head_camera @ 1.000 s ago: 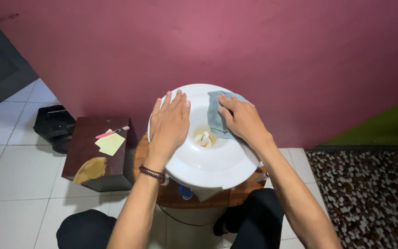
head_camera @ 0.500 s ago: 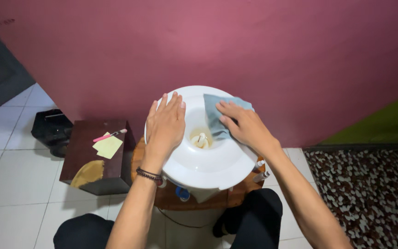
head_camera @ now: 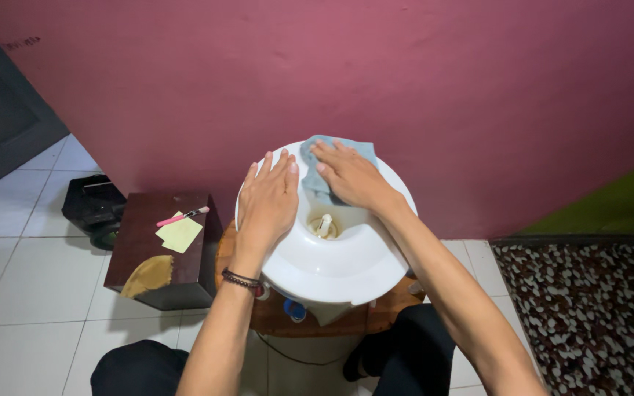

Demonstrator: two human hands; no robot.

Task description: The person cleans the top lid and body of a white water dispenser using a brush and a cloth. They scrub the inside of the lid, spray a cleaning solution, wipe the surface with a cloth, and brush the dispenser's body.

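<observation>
A round white dispenser top (head_camera: 339, 268) with a stained centre hole and a small white spike (head_camera: 324, 225) sits on a wooden stand below me. My left hand (head_camera: 267, 202) lies flat, fingers spread, on its left rim; a beaded bracelet is on that wrist. My right hand (head_camera: 348, 176) presses a grey-blue cloth (head_camera: 315, 178) against the far rim of the white top, fingers extended over the cloth.
A dark brown box-shaped table (head_camera: 161, 251) stands to the left with yellow notes (head_camera: 179, 232) and a pink-handled tool (head_camera: 181, 216) on it. A black object (head_camera: 93, 205) lies beyond it. Behind is a pink wall; a pebble mat (head_camera: 596, 308) lies at right.
My right hand has slid the cloth leftward along the far rim, from the right side toward the top centre. My left hand has stayed on the left rim.
</observation>
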